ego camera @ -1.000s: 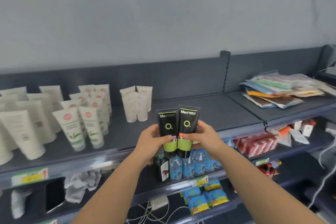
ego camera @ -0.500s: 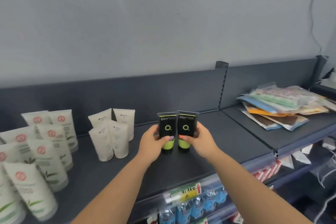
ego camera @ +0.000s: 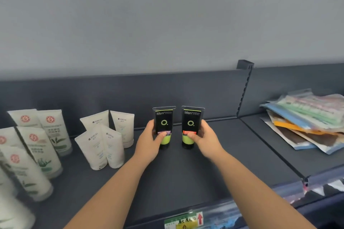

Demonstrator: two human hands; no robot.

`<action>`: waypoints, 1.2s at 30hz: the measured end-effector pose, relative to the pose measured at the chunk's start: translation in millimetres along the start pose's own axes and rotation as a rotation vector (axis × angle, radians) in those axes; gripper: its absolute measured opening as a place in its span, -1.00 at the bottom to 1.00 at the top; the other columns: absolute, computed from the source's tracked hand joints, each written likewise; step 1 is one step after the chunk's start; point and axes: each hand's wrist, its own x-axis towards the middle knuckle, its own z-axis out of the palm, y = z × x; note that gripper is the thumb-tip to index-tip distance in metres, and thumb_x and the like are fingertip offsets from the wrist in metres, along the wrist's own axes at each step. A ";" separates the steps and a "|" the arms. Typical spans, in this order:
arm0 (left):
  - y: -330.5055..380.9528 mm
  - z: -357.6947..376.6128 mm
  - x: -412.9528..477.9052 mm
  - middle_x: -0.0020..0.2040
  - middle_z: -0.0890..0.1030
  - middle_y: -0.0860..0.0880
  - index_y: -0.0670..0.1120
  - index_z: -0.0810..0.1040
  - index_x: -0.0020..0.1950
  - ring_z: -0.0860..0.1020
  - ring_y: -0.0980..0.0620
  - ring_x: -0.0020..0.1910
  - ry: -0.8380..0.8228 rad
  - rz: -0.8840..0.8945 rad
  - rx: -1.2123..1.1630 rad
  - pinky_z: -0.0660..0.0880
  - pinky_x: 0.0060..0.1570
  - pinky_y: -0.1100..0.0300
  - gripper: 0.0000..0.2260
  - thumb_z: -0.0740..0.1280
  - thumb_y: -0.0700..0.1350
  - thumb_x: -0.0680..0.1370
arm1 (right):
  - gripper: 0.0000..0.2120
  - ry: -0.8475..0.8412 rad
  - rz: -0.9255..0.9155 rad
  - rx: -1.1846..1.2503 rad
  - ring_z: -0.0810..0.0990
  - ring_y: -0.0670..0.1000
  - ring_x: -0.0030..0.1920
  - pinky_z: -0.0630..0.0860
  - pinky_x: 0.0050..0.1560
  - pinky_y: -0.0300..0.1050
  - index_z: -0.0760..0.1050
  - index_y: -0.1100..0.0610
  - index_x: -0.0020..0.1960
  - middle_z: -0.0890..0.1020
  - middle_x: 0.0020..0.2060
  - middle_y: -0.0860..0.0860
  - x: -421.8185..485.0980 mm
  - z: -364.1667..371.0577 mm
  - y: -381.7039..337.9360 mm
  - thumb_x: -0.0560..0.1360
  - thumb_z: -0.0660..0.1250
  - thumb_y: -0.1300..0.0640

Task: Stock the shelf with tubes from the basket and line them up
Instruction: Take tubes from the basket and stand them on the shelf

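Two black-and-green tubes marked "Men" stand cap-down on the dark grey shelf (ego camera: 232,154), a small gap between them. My left hand (ego camera: 150,141) grips the left tube (ego camera: 163,122) from its left side, thumb across the front. My right hand (ego camera: 204,138) grips the right tube (ego camera: 191,122) from its right side, thumb on the green lower part. Both tubes stand upright near the back panel. The basket is out of view.
White tubes (ego camera: 104,139) stand in a cluster left of my hands, and more white tubes with red seals (ego camera: 37,141) fill the far left. A pile of flat packets (ego camera: 307,122) lies on the neighbouring shelf section at the right. A price label (ego camera: 184,220) sits on the front rail.
Both hands carried the two tubes up and back onto the shelf, then drew them apart; they were pressed together before and now stand with a gap between them.
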 end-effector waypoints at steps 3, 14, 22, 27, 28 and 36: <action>2.4 6.5 -2.2 0.19 0.55 0.15 0.04 0.34 0.38 0.51 0.16 0.20 0.051 -0.036 0.006 0.45 0.19 0.15 -0.62 0.33 -0.11 0.58 | -0.59 -0.039 -0.003 0.013 0.56 -0.12 0.20 0.48 0.27 -0.10 0.42 -0.13 0.20 0.62 0.12 -0.16 3.9 -1.3 1.2 0.52 0.39 0.29; 25.5 14.2 -34.3 0.42 0.42 0.01 -0.03 0.16 0.54 0.42 0.01 0.37 0.166 -0.189 0.074 0.36 0.38 -0.01 -0.31 0.42 0.04 0.51 | -0.41 -0.173 0.100 -0.004 0.51 -0.04 0.24 0.41 0.24 -0.16 0.27 0.08 0.43 0.52 0.22 -0.08 -0.7 -12.0 -10.2 0.48 0.45 0.21; 33.4 8.8 -96.9 0.53 0.26 -0.03 -0.03 0.11 0.56 0.32 -0.04 0.45 0.059 -0.270 0.509 0.30 0.40 0.07 -0.35 0.34 0.06 0.56 | -0.40 -0.246 0.200 -0.538 0.45 0.15 0.29 0.40 0.11 -0.11 0.22 0.25 0.49 0.35 0.42 0.15 -36.3 -29.0 -5.7 0.53 0.32 0.10; 43.5 -2.5 -127.3 0.53 0.26 0.03 0.05 0.15 0.54 0.33 -0.05 0.44 -0.045 -0.279 0.811 0.36 0.35 -0.03 -0.42 0.27 0.11 0.58 | -0.58 -0.380 0.151 -0.801 0.48 0.18 0.20 0.41 -0.01 -0.08 0.35 0.26 0.31 0.39 0.30 0.17 -61.4 -21.2 -14.5 0.56 0.26 0.02; 46.2 -6.5 -133.2 0.53 0.26 0.04 0.05 0.16 0.54 0.32 -0.04 0.44 -0.050 -0.271 0.857 0.36 0.34 -0.03 -0.43 0.26 0.12 0.58 | -0.57 -0.414 0.127 -0.838 0.48 0.19 0.21 0.44 0.03 -0.06 0.35 0.26 0.31 0.40 0.30 0.18 -66.6 -17.5 -18.3 0.57 0.25 0.00; 52.1 -54.6 -197.1 0.57 0.18 0.04 0.03 0.17 0.55 0.26 -0.03 0.49 -0.016 -0.292 1.110 0.32 0.33 -0.06 -0.46 0.17 0.16 0.60 | -0.42 -0.542 -0.204 -0.870 0.25 0.11 0.49 0.21 0.47 0.13 0.19 0.15 0.53 0.29 0.50 0.07 -124.8 42.5 -56.1 0.61 0.18 -0.10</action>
